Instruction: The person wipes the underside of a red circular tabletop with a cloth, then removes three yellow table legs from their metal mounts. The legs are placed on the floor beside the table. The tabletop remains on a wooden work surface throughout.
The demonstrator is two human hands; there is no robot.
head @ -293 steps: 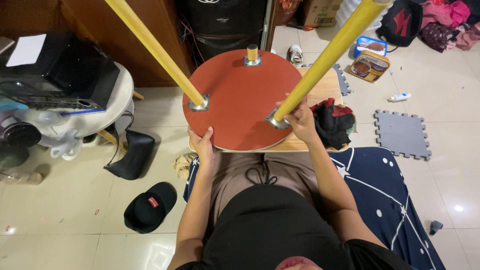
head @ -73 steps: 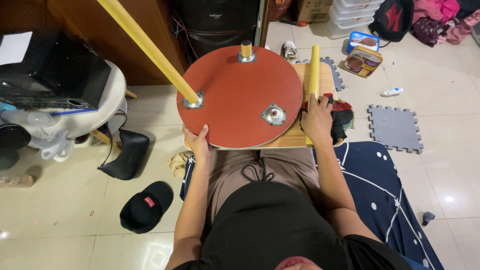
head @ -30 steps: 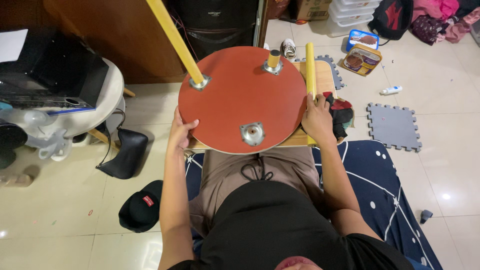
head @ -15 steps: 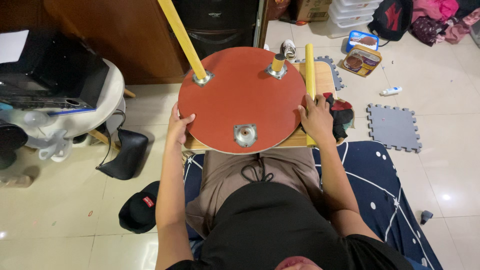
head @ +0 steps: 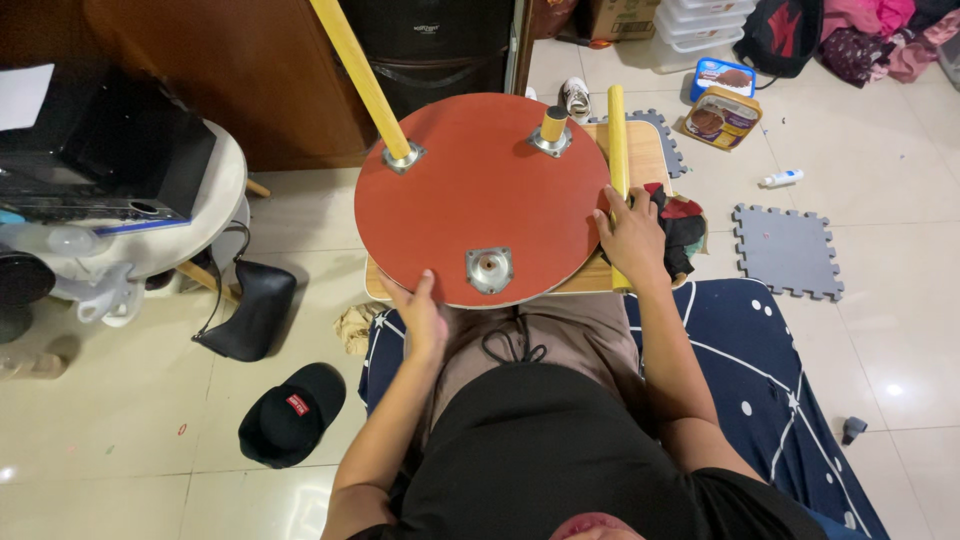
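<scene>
Red round top (head: 480, 190): lies underside up on the wooden board (head: 640, 150) over our lap; we should keep it flat.
Fitted yellow leg (head: 362, 78): stands at the far left plate.
Loose yellow leg (head: 617, 130): lies just beside the right rim.
Left hand (head: 424, 318): pinches the near rim; we should grip firmly.
Right hand (head: 630, 235): fingers spread against rim and loose leg, seemingly unclasped.
Empty plate (head: 489, 268): near edge, bare.

— Left hand (head: 422, 318)?
— Forearm runs up from the lower left, wrist straight. Thumb lies on top, pointing forward; the other fingers curl out of sight beneath. A pinching hold.

— Right hand (head: 632, 238)?
— Arm stretched forward along the right side, elbow slightly bent. Palm down, fingers spread a little and pressed flat, knuckles up.
</scene>
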